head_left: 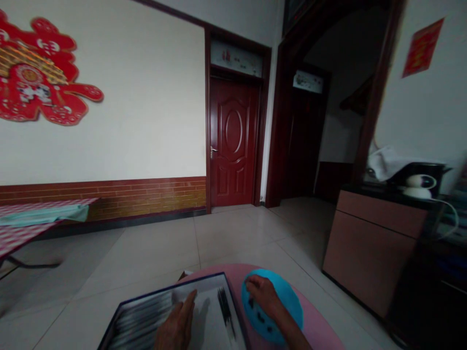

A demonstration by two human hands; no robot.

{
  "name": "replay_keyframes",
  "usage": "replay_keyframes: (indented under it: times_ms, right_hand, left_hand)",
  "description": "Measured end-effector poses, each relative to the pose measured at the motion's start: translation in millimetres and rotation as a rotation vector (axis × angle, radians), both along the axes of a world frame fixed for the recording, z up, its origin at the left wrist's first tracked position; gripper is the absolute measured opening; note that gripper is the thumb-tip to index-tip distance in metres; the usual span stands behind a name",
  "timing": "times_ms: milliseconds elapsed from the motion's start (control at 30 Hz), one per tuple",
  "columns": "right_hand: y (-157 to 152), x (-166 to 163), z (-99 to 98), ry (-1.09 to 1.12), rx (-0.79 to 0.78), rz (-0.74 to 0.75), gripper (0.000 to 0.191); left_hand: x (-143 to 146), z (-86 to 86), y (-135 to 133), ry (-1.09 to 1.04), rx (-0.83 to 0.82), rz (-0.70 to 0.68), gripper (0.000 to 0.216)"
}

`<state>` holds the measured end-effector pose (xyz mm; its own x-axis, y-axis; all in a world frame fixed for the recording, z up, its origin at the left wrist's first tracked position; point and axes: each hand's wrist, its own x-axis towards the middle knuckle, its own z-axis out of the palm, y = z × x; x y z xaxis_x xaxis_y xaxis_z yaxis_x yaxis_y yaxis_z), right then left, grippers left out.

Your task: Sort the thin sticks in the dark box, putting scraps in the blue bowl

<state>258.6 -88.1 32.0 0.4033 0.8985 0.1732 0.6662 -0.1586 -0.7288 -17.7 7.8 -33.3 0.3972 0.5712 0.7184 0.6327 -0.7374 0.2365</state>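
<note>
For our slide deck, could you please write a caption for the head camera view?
Left hand on an open flat box, right hand on a blue round object.

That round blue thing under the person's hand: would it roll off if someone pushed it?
Probably not: the blue round thing seems to lie flat on the pink surface, under the right hand. Its smooth sheen suggests it might slide instead. Its weight cannot be judged here.

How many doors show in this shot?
2: a red panelled door straight ahead, and a darker door through the archway to its right. Others may be out of view.
</note>
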Motion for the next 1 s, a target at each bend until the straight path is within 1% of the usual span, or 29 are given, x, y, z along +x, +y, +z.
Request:
replay_keyframes:
  times_ms: [67,133,233,433,533,633,733,833,933,1000]
  right_hand:
    - [-9.7,31.3,-9.9,-0.074,-0.036,-0.049,0.031]
    - [-18.5,54.0,-18.0,-0.133,-0.066,-0.076,0.032]
    - [-29.0,71.5,-27.8,-0.228,-0.103,-0.096,0.031]
    - [-38.4,73.5,-52.9,-0.383,-0.122,-0.087,0.027]
    - [-37.3,74.4,-66.8,-0.470,-0.119,-0.065,0.025]
    - [-34.6,76.8,-75.6,-0.539,-0.121,-0.054,0.024]
    - [-33.5,78.0,-79.0,-0.569,-0.138,-0.055,0.025]
    - [-34.9,79.3,-80.6,-0.565,-0.146,-0.059,0.024]
    - [-35.0,81.1,-79.1,-0.517,-0.100,-0.057,0.024]
    - [-31.1,78.8,-72.1,-0.451,-0.045,-0.078,0.022]
  left_hand:
    - [0.6,-0.4,-0.6,0.009,0.038,-0.001,0.041]
    - [0.5,-2.1,-0.3,0.019,0.061,-0.005,0.041]
    - [-0.6,-6.3,1.9,0.032,0.072,-0.014,0.040]
    - [-2.4,-12.2,4.8,0.056,0.035,-0.036,0.040]
    - [-1.9,-11.5,3.6,0.056,0.057,-0.041,0.041]
    - [-0.8,-8.3,1.5,0.062,0.086,-0.067,0.041]
    - [0.2,-5.6,0.4,0.053,0.109,-0.090,0.041]
    - [0.0,-6.4,0.7,0.051,0.115,-0.093,0.040]
    - [-0.8,-8.9,1.1,0.088,0.059,-0.090,0.041]
    - [-0.6,-9.4,0.4,0.107,0.017,-0.088,0.042]
